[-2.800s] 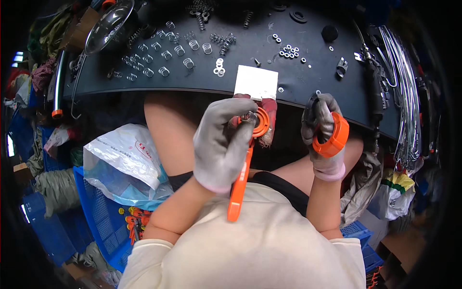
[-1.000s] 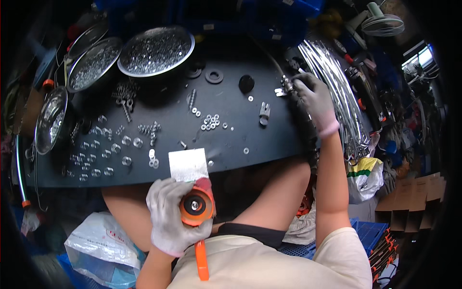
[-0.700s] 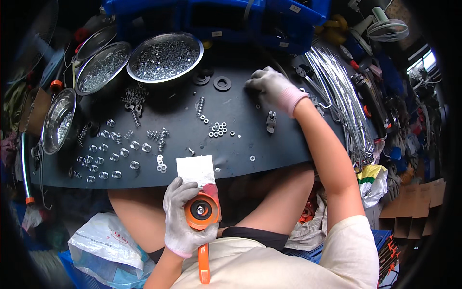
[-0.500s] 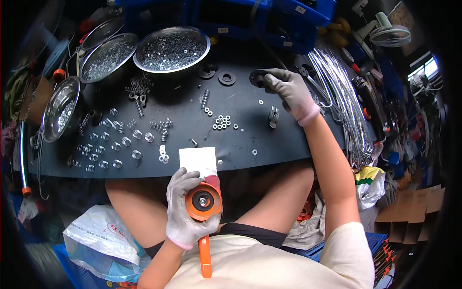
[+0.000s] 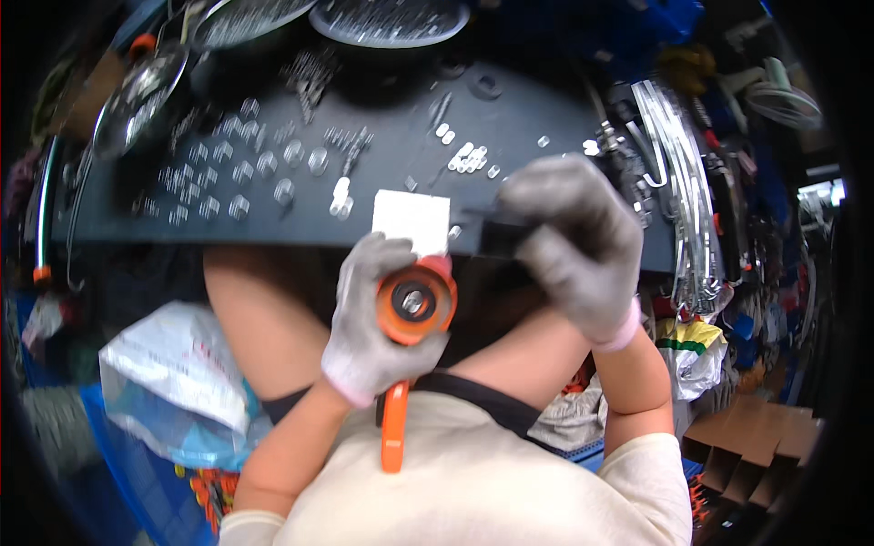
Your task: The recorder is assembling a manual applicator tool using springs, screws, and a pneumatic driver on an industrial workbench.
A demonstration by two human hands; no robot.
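My left hand (image 5: 373,318), in a grey-white glove with a pink cuff, is closed around an orange tool. The tool's round orange housing (image 5: 443,308) faces up, with a black ring and a metal bolt at its middle. Its orange handle (image 5: 393,428) points down toward my shirt. To the right, my gloved right hand (image 5: 583,246) is smeared by motion, with thumb and fingers around a dark, blurred piece (image 5: 503,238), the black disc held earlier. Just beyond the tool, a white square plate (image 5: 411,220) lies at the table's front edge.
Coil springs (image 5: 241,171), small nuts (image 5: 469,159) and a black ring (image 5: 485,85) lie on the dark table (image 5: 364,100). Metal bowls (image 5: 391,36) stand at the back. Bent metal rods (image 5: 678,182) fill the right side. A plastic bag (image 5: 173,373) sits lower left.
My right hand has come from the table's far right down and left toward the orange tool, bringing the black disc. The left hand keeps its hold. The whole view has shifted.
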